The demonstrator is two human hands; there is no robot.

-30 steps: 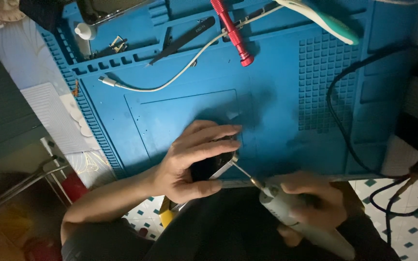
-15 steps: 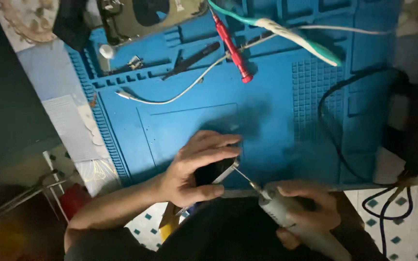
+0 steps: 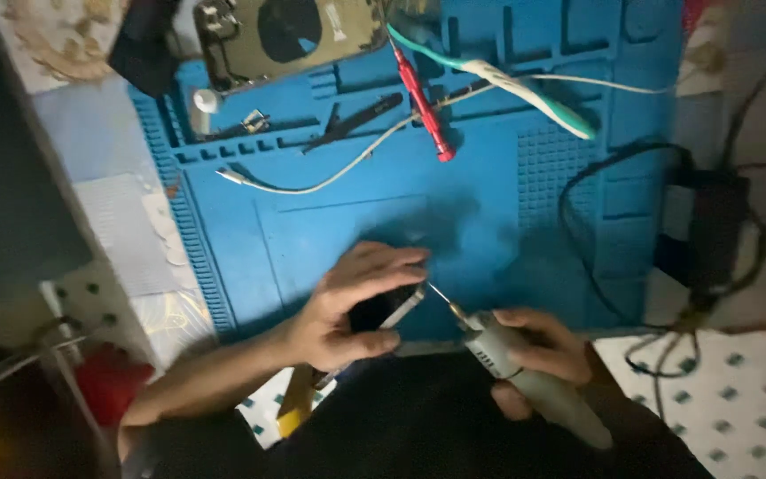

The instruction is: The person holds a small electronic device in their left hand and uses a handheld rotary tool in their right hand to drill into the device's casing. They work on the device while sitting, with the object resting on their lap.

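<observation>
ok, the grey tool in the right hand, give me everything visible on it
The grey powered tool is pen-shaped with a thick, matte, plastic-looking body and a ribbed or vented band near the front. A brass-coloured collar leads to a thin metal bit. It lies tilted, tip pointing up-left. The right hand grips its body from above. The bit tip meets the edge of the dark phone held in the left hand, above the blue mat. Its rear end disappears into shadow.

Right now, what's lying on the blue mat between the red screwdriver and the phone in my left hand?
In the head view, only bare blue mat lies between the red screwdriver and the phone; the white cable runs off to the side.
</observation>
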